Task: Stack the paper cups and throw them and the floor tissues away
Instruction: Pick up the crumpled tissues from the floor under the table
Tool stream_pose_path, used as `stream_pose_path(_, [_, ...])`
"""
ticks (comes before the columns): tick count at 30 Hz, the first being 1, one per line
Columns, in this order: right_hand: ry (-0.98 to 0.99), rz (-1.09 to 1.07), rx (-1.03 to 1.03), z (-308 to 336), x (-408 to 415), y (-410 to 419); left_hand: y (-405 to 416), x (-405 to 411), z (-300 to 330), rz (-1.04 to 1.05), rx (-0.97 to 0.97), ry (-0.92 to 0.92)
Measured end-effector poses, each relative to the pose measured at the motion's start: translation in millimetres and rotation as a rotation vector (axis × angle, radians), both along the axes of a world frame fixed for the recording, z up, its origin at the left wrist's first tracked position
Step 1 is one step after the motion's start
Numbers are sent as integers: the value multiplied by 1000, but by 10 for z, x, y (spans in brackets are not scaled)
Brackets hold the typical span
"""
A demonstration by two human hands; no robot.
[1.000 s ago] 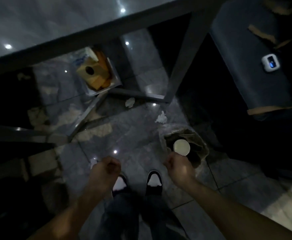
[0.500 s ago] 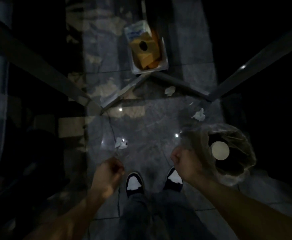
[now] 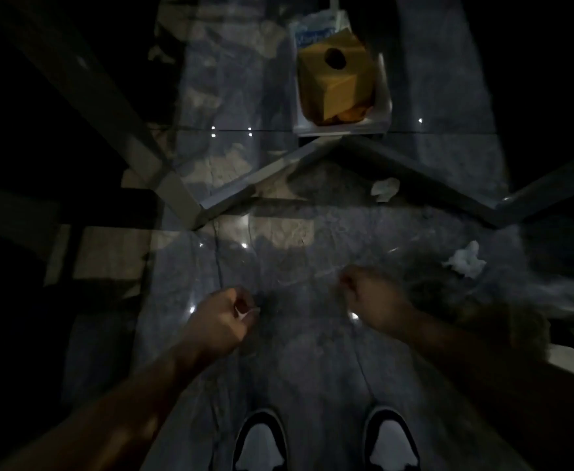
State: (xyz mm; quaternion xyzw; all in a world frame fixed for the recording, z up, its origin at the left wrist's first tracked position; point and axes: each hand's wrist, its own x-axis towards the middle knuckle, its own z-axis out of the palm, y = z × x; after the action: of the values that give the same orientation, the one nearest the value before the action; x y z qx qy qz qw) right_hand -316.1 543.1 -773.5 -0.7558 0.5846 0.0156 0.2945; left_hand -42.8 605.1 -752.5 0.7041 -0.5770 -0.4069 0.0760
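Hands hang over the dark floor [image 3: 313, 351]: the left hand [image 3: 226, 317] is closed on a small white scrap, the right hand [image 3: 377, 300] is a closed fist. Two tissues [image 3: 385, 188] [image 3: 466, 263] lie ahead, right

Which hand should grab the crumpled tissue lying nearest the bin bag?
Probably the right hand. The nearest tissue lies on the floor just beyond it, on its side. The left hand is farther away and seems to pinch something white.

It is very dark. Small bright spots shine on the floor [image 3: 313, 351]. The right edge looks blurry.
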Motion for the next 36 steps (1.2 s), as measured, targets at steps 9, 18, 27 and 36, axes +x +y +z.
stream_pose_path(9, [220, 404, -133, -884, -419, -590, -356, 444, -926, -630, -53, -166])
stream_pose_path(18, [368, 329, -152, -689, -975, -637, -344, 471, -1363, -833, -49, -310])
stream_pose_path(27, [474, 251, -116, -774, -1128, -621, -306, 256, -1299, -674, -156, -11])
stream_pose_path(36, [553, 198, -34, -705, -934, -543, -695, 221, -1180, -645, -246, -57])
